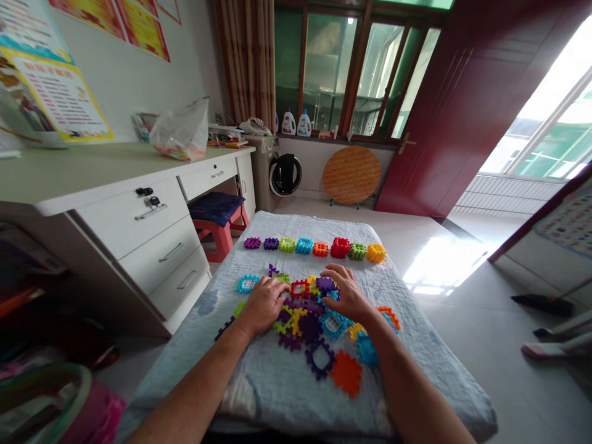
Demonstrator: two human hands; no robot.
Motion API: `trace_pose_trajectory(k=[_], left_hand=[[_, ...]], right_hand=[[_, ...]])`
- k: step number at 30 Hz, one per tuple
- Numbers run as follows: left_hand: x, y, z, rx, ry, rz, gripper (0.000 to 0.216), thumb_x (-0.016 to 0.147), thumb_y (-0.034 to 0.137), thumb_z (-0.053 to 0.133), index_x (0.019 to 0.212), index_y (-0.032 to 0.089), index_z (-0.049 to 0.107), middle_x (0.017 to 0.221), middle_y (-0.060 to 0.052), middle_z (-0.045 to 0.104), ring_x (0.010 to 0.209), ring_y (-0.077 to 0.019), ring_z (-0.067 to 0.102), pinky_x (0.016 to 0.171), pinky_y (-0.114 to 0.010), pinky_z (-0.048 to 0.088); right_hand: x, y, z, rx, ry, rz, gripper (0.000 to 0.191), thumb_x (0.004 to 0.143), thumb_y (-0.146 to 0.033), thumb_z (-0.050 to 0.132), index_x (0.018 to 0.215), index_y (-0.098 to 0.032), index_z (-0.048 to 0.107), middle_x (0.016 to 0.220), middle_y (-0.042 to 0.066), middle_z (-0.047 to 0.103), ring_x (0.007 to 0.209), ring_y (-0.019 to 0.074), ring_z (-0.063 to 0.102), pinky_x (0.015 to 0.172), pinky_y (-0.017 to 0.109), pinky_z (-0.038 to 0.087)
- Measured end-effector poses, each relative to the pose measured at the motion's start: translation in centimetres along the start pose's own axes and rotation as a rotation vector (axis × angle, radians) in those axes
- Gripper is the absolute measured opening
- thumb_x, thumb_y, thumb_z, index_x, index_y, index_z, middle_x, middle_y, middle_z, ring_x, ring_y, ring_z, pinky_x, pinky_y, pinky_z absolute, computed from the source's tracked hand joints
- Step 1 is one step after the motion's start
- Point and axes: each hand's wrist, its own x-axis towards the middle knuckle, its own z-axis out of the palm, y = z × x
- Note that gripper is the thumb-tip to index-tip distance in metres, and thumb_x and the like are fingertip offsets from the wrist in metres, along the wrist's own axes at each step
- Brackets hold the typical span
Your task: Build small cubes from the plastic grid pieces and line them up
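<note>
Many toothed plastic building tiles lie loose on the cloth-covered table. My left hand (266,302) has its fingers bent together, the tips at the left edge of a red open-frame tile (300,288). My right hand (348,295) is over the right side of the pile with fingers and thumb spread around a purple tile (326,285); whether it touches that tile I cannot tell. Near me are a dark purple frame tile (319,359), an orange tile (346,373) and a blue tile (335,323). A light-blue tile (247,283) lies left of my left hand.
A row of several assembled cubes stands across the far part of the table, including a red cube (340,247) and a yellow cube (376,253). To the left are a white desk (134,216) and a stool (217,213). A bin (60,401) stands at lower left.
</note>
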Motion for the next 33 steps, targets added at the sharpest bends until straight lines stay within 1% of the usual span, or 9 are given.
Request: trace_pose_trajectory(k=[5,11,15,18,20,22,23,28,33], left_hand=[[-0.1,0.4,-0.3,0.020,0.009,0.000,0.021,0.083,0.016,0.048,0.096,0.022,0.064,0.093,-0.004,0.060,0.094,-0.0218,0.049,0.088,-0.038,0.039],[-0.1,0.4,-0.4,-0.021,0.007,0.021,0.024,0.081,0.013,0.047,0.095,0.022,0.065,0.095,-0.003,0.062,0.098,-0.0211,0.048,0.092,-0.038,0.038],[-0.1,0.4,-0.4,-0.055,-0.001,0.026,0.027,0.078,0.011,0.047,0.093,0.023,0.066,0.095,-0.002,0.063,0.098,-0.0209,0.048,0.093,-0.038,0.038],[-0.1,0.5,-0.5,-0.064,-0.003,0.032,0.024,0.079,0.013,0.047,0.091,0.023,0.066,0.093,-0.002,0.064,0.097,-0.0208,0.049,0.093,-0.038,0.038],[-0.1,0.5,-0.5,-0.061,-0.003,0.032,0.022,0.082,0.016,0.047,0.091,0.023,0.066,0.093,-0.002,0.065,0.097,-0.0210,0.049,0.092,-0.038,0.038],[-0.2,0.5,-0.5,-0.056,-0.003,0.033,0.019,0.082,0.018,0.049,0.091,0.022,0.066,0.092,-0.003,0.065,0.096,-0.0213,0.050,0.091,-0.038,0.039],[-0.2,0.5,-0.4,-0.053,-0.003,0.036,0.018,0.082,0.018,0.051,0.092,0.022,0.066,0.092,-0.003,0.065,0.096,-0.0214,0.050,0.090,-0.038,0.039],[-0.2,0.3,-0.3,-0.055,0.009,0.050,0.017,0.080,0.018,0.054,0.093,0.022,0.065,0.093,-0.004,0.065,0.096,-0.0217,0.052,0.090,-0.037,0.039],[-0.2,0.3,-0.3,-0.071,0.019,0.055,0.017,0.080,0.018,0.054,0.093,0.022,0.064,0.093,-0.004,0.064,0.095,-0.0217,0.052,0.089,-0.037,0.040]], right_hand=[[-0.2,-2.2,0.0,0.041,-0.227,-0.151,0.030,0.065,-0.027,0.076,0.094,-0.025,0.066,0.108,0.004,0.055,0.103,0.0230,0.045,0.094,0.039,0.035],[0.0,-2.2,0.8,0.046,-0.252,-0.135,0.017,0.064,-0.016,0.074,0.078,-0.022,0.065,0.099,0.002,0.057,0.098,0.0212,0.046,0.091,0.039,0.035],[0.3,-0.8,0.0,0.256,-0.150,-0.116,0.012,0.069,-0.012,0.066,0.074,-0.019,0.059,0.089,0.001,0.059,0.088,0.0165,0.052,0.085,0.033,0.039],[0.5,1.0,-0.2,0.378,0.062,0.097,0.007,0.075,-0.021,0.060,0.077,-0.019,0.054,0.073,-0.002,0.054,0.067,0.0120,0.049,0.066,0.026,0.041],[0.6,2.2,0.0,0.347,0.239,0.221,0.009,0.077,-0.026,0.058,0.077,-0.020,0.051,0.066,-0.004,0.049,0.059,0.0107,0.044,0.057,0.023,0.039],[0.6,3.0,0.3,0.229,0.336,0.239,0.009,0.075,-0.025,0.058,0.076,-0.020,0.051,0.068,-0.003,0.048,0.060,0.0115,0.045,0.058,0.024,0.038],[0.6,3.1,0.4,0.159,0.332,0.218,0.007,0.074,-0.023,0.059,0.075,-0.020,0.052,0.071,-0.002,0.049,0.064,0.0125,0.046,0.061,0.025,0.039],[0.1,2.6,0.6,-0.007,0.046,0.076,0.013,0.067,-0.022,0.068,0.075,-0.020,0.058,0.092,0.003,0.055,0.091,0.0200,0.050,0.085,0.035,0.039],[0.2,2.3,1.0,-0.006,0.039,0.110,0.024,0.067,-0.024,0.071,0.085,-0.020,0.057,0.099,0.004,0.057,0.099,0.0222,0.049,0.089,0.037,0.038]])
